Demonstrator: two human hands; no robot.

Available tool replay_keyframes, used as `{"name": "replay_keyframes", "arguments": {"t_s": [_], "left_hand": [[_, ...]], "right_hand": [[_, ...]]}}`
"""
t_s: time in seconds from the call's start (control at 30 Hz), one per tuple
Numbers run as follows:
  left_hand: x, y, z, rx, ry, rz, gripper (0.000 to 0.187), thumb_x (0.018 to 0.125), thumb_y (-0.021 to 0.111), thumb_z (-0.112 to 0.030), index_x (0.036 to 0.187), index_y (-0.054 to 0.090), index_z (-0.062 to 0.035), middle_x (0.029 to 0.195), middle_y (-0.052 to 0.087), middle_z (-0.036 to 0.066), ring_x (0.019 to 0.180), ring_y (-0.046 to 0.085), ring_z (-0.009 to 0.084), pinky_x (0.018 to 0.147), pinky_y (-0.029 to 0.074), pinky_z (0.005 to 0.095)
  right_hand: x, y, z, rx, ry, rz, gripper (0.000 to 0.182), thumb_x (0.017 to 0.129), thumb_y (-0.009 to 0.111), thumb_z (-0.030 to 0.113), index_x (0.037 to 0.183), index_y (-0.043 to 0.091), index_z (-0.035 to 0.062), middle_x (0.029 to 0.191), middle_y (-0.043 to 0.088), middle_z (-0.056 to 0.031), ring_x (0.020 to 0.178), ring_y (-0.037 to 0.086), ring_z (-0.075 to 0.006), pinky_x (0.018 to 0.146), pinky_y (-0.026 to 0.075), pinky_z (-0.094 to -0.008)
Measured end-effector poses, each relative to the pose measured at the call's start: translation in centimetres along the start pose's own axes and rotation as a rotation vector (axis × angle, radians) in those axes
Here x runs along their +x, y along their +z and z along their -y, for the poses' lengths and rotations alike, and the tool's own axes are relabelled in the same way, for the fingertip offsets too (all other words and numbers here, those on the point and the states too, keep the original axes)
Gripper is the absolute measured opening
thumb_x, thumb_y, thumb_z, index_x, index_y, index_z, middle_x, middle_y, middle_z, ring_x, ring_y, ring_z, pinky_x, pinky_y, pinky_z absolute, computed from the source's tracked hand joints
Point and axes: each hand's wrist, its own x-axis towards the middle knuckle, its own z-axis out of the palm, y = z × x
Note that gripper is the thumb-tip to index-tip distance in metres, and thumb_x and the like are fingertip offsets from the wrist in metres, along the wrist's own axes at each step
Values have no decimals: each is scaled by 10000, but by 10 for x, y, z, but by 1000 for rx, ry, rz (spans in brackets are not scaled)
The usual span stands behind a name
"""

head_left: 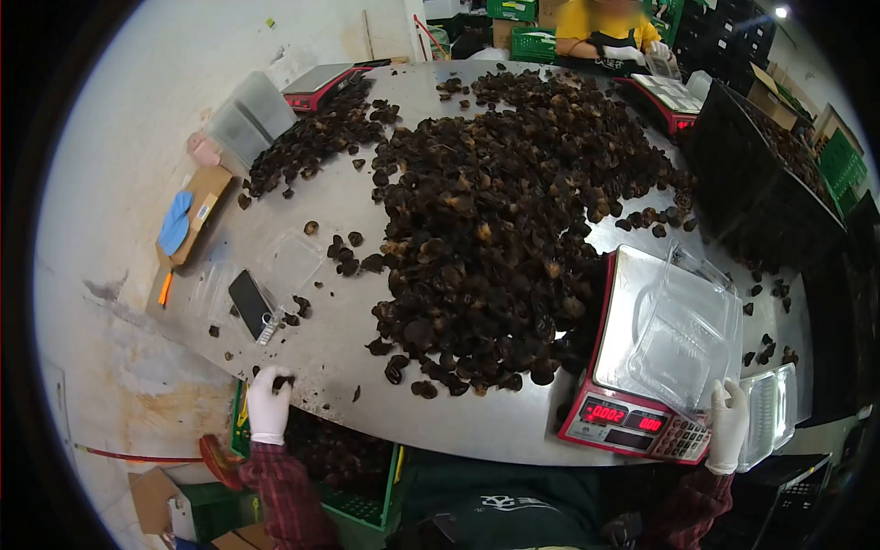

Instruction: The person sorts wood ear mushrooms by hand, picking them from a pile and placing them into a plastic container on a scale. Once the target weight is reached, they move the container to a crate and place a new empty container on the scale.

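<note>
A large heap of dark, curled wood ear mushrooms (495, 220) covers the middle of the steel table. At the near left edge, my gloved left hand (269, 403) is closed, with a dark mushroom piece showing at its fingertips. An open clear plastic clamshell box (674, 339) lies on the red-rimmed digital scale (628, 275). My gloved right hand (729, 426) pinches the box's near right edge beside the scale's keypad. The red display reads about 0.002. Just right of that hand are more clear plastic boxes (768, 412).
A phone (249, 304) lies on the left among loose mushrooms. Below the table edge stands a green crate (353, 504) of dark mushrooms. Across the table a co-worker (605, 37) handles a clear box near another scale (667, 94). A black bin (756, 170) stands right.
</note>
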Motion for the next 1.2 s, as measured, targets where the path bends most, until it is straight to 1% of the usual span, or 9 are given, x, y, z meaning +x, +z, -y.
{"name": "replay_keyframes", "arguments": {"t_s": [0.07,0.23,0.37,0.47,0.77,0.93,1.03,1.1,1.2], "left_hand": [[-18,-22,-15,680,34,75,393,713,702,-81,1100,640,-49,1163,590,187,1089,548,351,937,444,412],[-2,46,-73,75,297,65,422,742,703,-171,1144,637,-63,1274,544,176,1195,485,361,1018,361,468],[13,118,-183,89,575,30,524,765,703,-339,1244,590,-159,1397,414,188,1301,355,372,1080,237,522],[14,181,-231,118,693,240,636,749,686,-461,1324,519,-245,1476,288,195,1347,263,400,1089,160,558],[-24,189,-243,104,1099,429,604,743,672,-472,1304,517,-314,1462,352,92,1348,300,348,1055,154,664],[34,147,-238,154,908,79,534,650,721,-386,1130,586,-196,1281,460,89,1196,391,316,933,279,512],[83,168,-178,331,548,166,528,812,654,-370,1318,519,-300,1473,339,116,1354,257,390,1072,215,574],[101,171,-145,108,593,52,341,826,626,-265,1166,624,-235,1256,561,107,1206,470,327,993,379,430],[98,145,-123,156,438,83,163,776,657,-190,927,687,-138,1081,640,78,986,585,287,845,456,395]], "right_hand": [[2,2,-4,-18,-17,69,378,889,654,202,1164,580,-47,679,502,6,538,452,-57,485,374,-223],[-2,9,2,126,18,96,319,900,625,175,1132,589,-41,691,537,0,522,458,-45,464,359,-205],[-4,11,1,180,3,98,278,913,598,155,1103,594,-47,686,543,7,510,444,-31,453,342,-194],[-11,14,9,166,3,88,285,907,609,144,1116,590,-50,678,538,8,510,446,-33,457,345,-195],[-8,23,14,203,29,85,304,892,629,136,1138,595,-40,696,543,-3,512,468,-47,471,369,-199],[-5,23,15,203,42,104,311,882,637,120,1147,593,-38,710,547,-1,529,470,-47,489,380,-194],[-7,24,21,155,-5,86,306,871,648,102,1140,598,-35,694,536,3,532,472,-50,492,381,-195],[-6,24,22,185,-3,70,301,866,653,95,1134,602,-33,678,526,7,531,473,-51,494,385,-199],[-6,20,14,188,1,68,296,860,660,85,1127,607,-31,651,511,15,531,472,-52,496,390,-204]]}}
